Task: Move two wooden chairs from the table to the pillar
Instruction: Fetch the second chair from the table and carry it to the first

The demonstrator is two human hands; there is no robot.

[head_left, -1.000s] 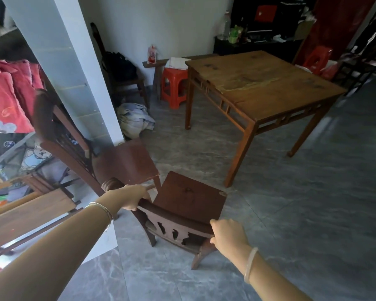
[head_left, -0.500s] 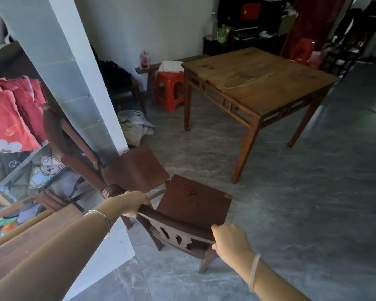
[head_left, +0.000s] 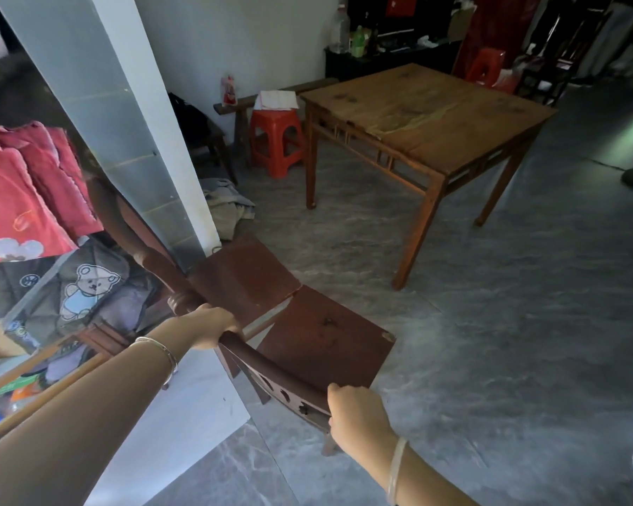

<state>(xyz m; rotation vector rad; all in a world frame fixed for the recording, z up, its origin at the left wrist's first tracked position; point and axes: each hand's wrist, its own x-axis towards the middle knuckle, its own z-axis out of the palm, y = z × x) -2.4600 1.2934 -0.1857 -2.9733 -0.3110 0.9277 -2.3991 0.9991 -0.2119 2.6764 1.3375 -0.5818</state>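
Note:
A dark wooden chair [head_left: 326,341] stands right below me with its seat facing the table. My left hand [head_left: 212,326] grips the left end of its curved top rail. My right hand [head_left: 355,414] grips the right end of the same rail. A second dark wooden chair [head_left: 242,275] stands just beyond it, its seat edge touching the first chair's seat and its back against the white tiled pillar [head_left: 125,115]. The wooden table [head_left: 435,115] stands further back to the right, apart from both chairs.
A red plastic stool [head_left: 276,140] and a low bench [head_left: 271,93] sit by the wall behind the table. Crumpled cloth [head_left: 227,206] lies at the pillar's foot. Red clothes [head_left: 26,191] hang at the left. Open grey floor [head_left: 508,323] spreads to the right.
The held chair has come closer to the pillar and now meets the other chair's seat. My view has shifted nearer to the pillar. Both hands keep their grip.

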